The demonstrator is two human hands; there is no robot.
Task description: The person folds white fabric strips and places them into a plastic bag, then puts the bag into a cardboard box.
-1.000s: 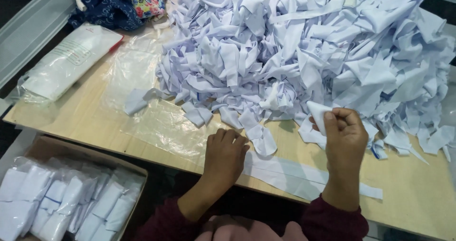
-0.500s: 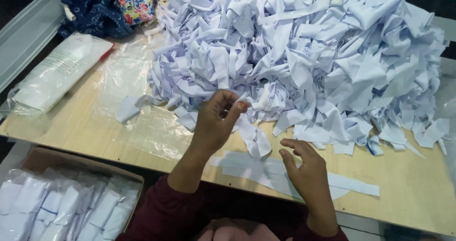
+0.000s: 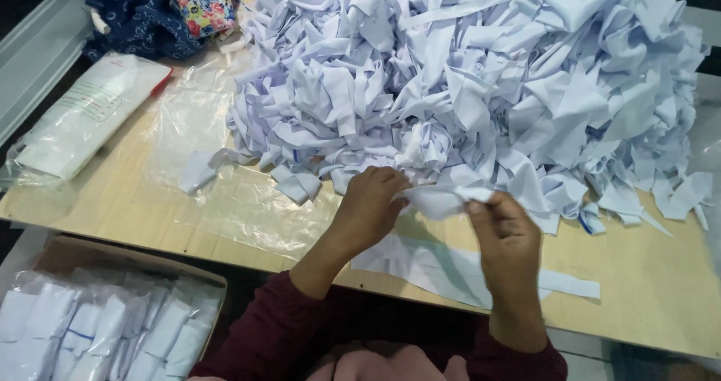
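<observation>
At the far left of the wooden bench [image 3: 646,291] lies a flat rectangular package [image 3: 90,118] in clear plastic, white inside, with a small red edge at its upper corner and faint green printing that is too small to make out. Beside it, a loose clear plastic sheet [image 3: 225,201] is spread on the bench and reaches under the heap. Below the bench edge, at the lower left, an open cardboard box [image 3: 135,257] holds many small white packets [image 3: 98,328] in clear bags, standing in rows.

The left hand [image 3: 369,204] and the right hand [image 3: 502,231] hold one white fabric strip [image 3: 443,198] between them, at the near edge of the big pile of white fabric pieces [image 3: 466,80]. The grip of each hand is closed on the strip, fingers pinched on its two ends, a little above the bench.

Under the hands, flat white pieces [image 3: 451,268] lie on the bench, one long strip going to the right. A dark blue cloth with a flowered bag [image 3: 169,9] sits at the far left corner, touching the pile.
</observation>
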